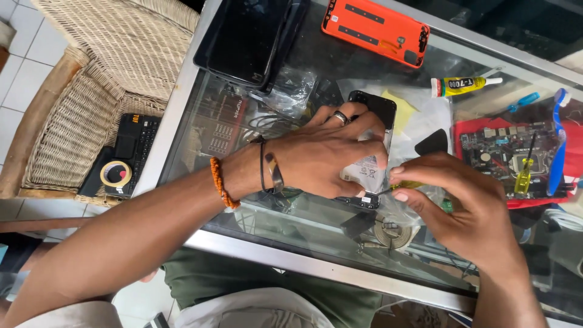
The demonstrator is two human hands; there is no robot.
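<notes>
Risks, judged from the present layout. The phone [371, 146] lies back-up on the glass bench [291, 237], opened, with its inner parts exposed. The left hand [325, 155] is spread flat over it, pinning it down; the fingers cover much of the body, so a shift of that hand could slide the phone across the smooth glass. The right hand [452, 203] is closed in a narrow pinch on a thin yellow-handled screwdriver [401, 186], tip pointing at the small black part [363, 201] at the phone's lower end. If the tip slips out of its seat it could scratch a nearby part, or a loosened screw could roll away and be lost among the clutter seen under the glass. I cannot tell whether the tip is seated.

The glue tube [461, 85] lies well apart at the top right, cap on, so it looks harmless where it is. The orange back cover [375, 29] lies at the bench's far edge, clear of both hands.

Look of the phone: dark frame, camera block at the upper end, a pale label-covered battery in the middle, mostly hidden by the left hand. It rests on a clear plastic bag [425, 121], which may also let it slide.
</notes>
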